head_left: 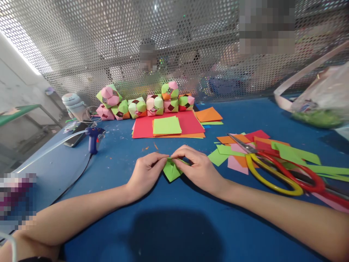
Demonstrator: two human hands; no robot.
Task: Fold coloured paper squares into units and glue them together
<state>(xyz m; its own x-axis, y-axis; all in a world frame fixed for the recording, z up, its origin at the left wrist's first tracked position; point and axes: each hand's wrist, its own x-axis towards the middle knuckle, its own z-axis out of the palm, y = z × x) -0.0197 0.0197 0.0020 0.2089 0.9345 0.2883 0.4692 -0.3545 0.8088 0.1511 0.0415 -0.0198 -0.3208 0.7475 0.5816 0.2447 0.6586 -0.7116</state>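
A small piece of folded green paper (171, 172) is held between my two hands, just above the blue tabletop, one point of it facing me. My left hand (148, 171) pinches its left corner between thumb and fingers. On the other side, my right hand (200, 169) is closed on the upper right part, its fingers covering that edge. Beyond the hands lies a stack of square green sheets (167, 125) on top of larger red paper (191, 122).
Folded paper balls (154, 105) stand in a row at the back against a perforated metal screen (114, 54). A blue glue gun (93, 140) with its cord is on the left. At right, scissors (275, 174) lie over paper scraps (237, 149), near a plastic bag (321, 98).
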